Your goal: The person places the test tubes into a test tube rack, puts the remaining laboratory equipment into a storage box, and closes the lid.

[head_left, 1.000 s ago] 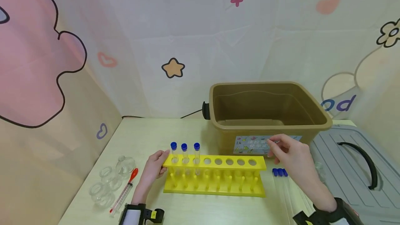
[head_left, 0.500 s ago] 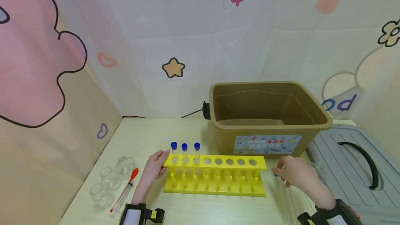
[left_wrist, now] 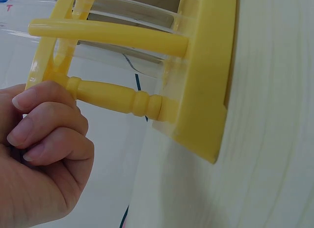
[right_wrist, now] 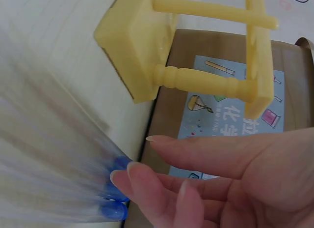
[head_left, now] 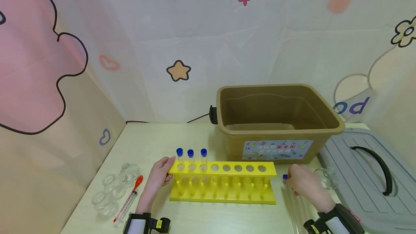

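My left hand [head_left: 160, 172] grips the left end of a yellow test tube rack [head_left: 224, 198]. The left wrist view shows its curled fingers [left_wrist: 59, 122] at the top bar. Three test tubes [head_left: 191, 157] with blue caps stand upright in the rack's leftmost holes; the holes to their right hold none. Right of the rack, my right hand [head_left: 303, 182] is over several clear test tubes [head_left: 297, 212] lying on the table. In the right wrist view its fingertips are right at their blue caps [right_wrist: 114, 210], with the thumb [right_wrist: 181, 152] apart from the fingers.
Behind the rack stands a brown plastic bin [head_left: 281, 131] with a label. A grey lid [head_left: 367, 176] with a black handle lies at the right, a clear glass bottle [head_left: 328, 178] beside it. Small glass bottles [head_left: 105, 203] and a red-bulbed dropper [head_left: 138, 182] lie at the left.
My right hand has come down from in front of the bin's label to the capped tubes on the table. The left hand and rack have stayed put.
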Tool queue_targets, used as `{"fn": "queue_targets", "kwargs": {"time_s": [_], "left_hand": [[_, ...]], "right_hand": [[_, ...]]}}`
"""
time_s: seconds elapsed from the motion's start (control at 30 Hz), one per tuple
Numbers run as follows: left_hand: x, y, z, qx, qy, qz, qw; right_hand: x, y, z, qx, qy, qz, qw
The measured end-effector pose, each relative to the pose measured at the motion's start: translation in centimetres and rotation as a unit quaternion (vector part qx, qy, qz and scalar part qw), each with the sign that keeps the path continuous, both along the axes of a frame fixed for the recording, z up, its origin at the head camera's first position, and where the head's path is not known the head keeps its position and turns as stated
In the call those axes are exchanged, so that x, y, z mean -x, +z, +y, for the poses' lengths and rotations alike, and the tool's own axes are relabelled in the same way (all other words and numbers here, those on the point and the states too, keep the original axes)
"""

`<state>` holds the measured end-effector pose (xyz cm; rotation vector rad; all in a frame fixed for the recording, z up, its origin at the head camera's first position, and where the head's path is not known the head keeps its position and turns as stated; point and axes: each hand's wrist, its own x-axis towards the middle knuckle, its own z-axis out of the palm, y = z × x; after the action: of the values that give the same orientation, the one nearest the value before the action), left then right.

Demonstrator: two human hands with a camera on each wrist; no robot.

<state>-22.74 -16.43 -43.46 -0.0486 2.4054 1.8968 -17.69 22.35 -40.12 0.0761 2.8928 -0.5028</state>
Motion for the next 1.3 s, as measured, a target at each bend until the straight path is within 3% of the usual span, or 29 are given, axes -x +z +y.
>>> {"fn": "queue_targets", "kwargs": {"time_s": [0.33,0.57,0.87,1.03,1.3], "left_hand": [[0.0,0.0,-0.1,-0.008,-0.002,0.0,1.0],[0.1,-0.1,-0.1,0.001,0.0,-0.005,1.0],[0.1,-0.1,-0.1,0.003,0.003,-0.001,1.0],[0.2,-0.2,-0.1,0.011,0.002,-0.005,0.9999],[0.1,-0.2,-0.1,0.0,0.002,-0.004,1.0]], "right_hand": [[0.3,-1.2,-0.3,0.023,-0.003,0.026,0.9994],[0.6,-2.0,-0.8,0.037,-0.011,-0.015,0.9991],[0.7,-2.1,-0.7,0.038,-0.006,-0.021,0.9991],[0.7,-1.6,-0.5,0.048,-0.019,-0.016,0.9986],[0.8,-0.1,0.2,0.097,-0.026,0.036,0.9943]]}}
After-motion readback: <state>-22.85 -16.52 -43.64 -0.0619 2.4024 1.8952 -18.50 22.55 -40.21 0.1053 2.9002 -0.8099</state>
